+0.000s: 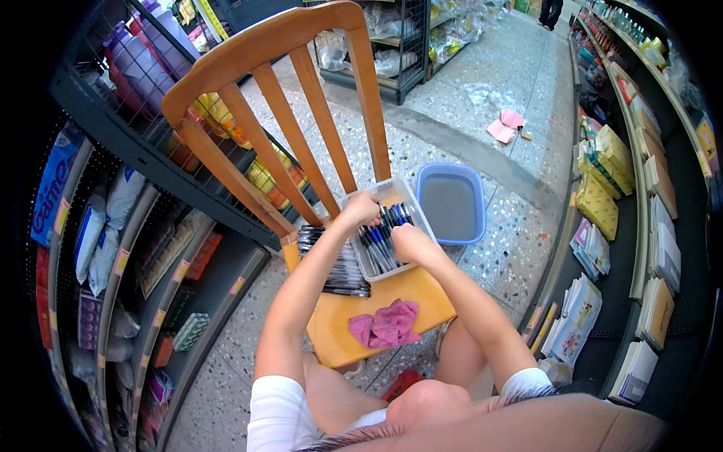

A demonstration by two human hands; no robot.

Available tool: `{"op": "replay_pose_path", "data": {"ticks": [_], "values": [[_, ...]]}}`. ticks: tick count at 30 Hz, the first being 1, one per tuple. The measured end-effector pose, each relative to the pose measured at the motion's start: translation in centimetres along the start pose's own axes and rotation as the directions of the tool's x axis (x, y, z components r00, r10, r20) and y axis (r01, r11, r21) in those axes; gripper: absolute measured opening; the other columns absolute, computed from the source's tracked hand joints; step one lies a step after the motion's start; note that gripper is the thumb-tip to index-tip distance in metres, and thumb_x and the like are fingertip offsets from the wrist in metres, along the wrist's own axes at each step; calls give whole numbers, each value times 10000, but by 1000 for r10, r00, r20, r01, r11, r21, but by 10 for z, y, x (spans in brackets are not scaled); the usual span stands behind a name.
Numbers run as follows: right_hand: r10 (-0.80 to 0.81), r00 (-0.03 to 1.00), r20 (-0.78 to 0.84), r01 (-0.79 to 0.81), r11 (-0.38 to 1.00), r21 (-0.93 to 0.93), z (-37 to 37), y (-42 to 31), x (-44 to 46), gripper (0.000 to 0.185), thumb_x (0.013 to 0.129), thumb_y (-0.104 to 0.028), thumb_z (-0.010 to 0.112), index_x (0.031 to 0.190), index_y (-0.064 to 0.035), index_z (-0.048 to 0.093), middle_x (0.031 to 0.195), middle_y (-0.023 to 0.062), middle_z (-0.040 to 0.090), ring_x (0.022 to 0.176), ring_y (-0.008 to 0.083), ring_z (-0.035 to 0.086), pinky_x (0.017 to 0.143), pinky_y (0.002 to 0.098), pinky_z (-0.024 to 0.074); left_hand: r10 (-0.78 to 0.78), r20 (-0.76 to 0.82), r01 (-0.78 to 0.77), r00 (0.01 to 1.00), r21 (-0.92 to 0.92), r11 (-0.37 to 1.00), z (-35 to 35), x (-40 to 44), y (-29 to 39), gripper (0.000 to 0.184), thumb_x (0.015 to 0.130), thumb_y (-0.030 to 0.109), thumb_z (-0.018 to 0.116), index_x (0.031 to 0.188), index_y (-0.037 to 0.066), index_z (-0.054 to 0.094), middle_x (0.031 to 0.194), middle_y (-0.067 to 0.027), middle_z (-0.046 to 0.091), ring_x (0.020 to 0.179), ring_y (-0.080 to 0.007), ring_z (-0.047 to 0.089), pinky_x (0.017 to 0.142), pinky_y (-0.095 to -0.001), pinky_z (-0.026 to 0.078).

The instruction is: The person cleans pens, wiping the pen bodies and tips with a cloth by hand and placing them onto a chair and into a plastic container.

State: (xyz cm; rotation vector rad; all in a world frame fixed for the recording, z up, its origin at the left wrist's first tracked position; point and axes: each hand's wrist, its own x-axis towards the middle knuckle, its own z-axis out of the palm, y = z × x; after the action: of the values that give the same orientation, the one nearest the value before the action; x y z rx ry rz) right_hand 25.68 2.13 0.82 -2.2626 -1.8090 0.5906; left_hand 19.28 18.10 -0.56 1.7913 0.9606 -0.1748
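A clear plastic box [431,235] filled with pens [385,239] stands on the seat of a wooden chair [331,324]. My left hand [363,209] reaches into its far left part, fingers curled closed against the pens. Over the right side of the same box is my right hand [413,242], also closed, its fingertips hidden behind the knuckles. What either hand grips among the pens cannot be made out. Left of the box, a stack of dark-capped, clear-barrelled pens [343,267] lies on the seat. A crumpled pink cloth [385,324] rests near the seat's front edge.
A blue basin [482,215] of greyish water stands on the speckled floor right of the chair. Shelves of packaged goods [203,256] rise at left, shelves with notebooks [576,324] at right. Pink paper [506,126] lies farther off; a person's legs [552,13] show beyond.
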Motion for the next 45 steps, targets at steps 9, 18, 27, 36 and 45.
{"op": "replay_pose_path", "data": {"ticks": [9,18,27,36,45], "values": [[59,998,-20,-58,997,50,-4,2,0,107,651,11,583,735,51,637,788,254,624,767,368,635,683,420,524,-45,-29,49,999,152,987,5,-2,6,224,854,42,465,1001,-51,606,727,-123,643,582,-183,638,495,-283,518],[-6,964,-265,44,989,139,-20,-12,-16,113,746,-67,579,834,1,595,750,226,624,729,375,628,650,454,515,278,-210,-205,937,314,927,5,-12,-4,236,824,78,512,976,-56,633,700,-105,646,601,-139,632,571,-261,513],[-366,783,-503,577,730,366,-9,-79,-80,80,806,-117,579,829,-54,536,738,143,606,706,340,600,599,412,470,230,-486,-469,843,-456,756,-10,-186,-49,254,907,91,497,1134,-10,552,874,-65,617,745,-118,603,658,-225,492],[-234,878,-418,303,947,105,87,-87,-73,91,770,-65,542,828,5,542,836,184,580,728,358,618,617,450,508,-222,-554,-271,803,-669,692,45,-179,-189,264,860,35,482,1121,-2,488,838,-58,560,724,-137,561,630,-249,482],[-253,889,-381,280,960,16,102,-108,-67,167,756,-37,506,914,3,542,1044,159,523,990,306,550,743,382,509,-309,-439,-266,843,-842,469,65,-179,-186,405,820,10,496,1195,10,342,956,-109,500,836,-192,532,738,-335,473]]}}
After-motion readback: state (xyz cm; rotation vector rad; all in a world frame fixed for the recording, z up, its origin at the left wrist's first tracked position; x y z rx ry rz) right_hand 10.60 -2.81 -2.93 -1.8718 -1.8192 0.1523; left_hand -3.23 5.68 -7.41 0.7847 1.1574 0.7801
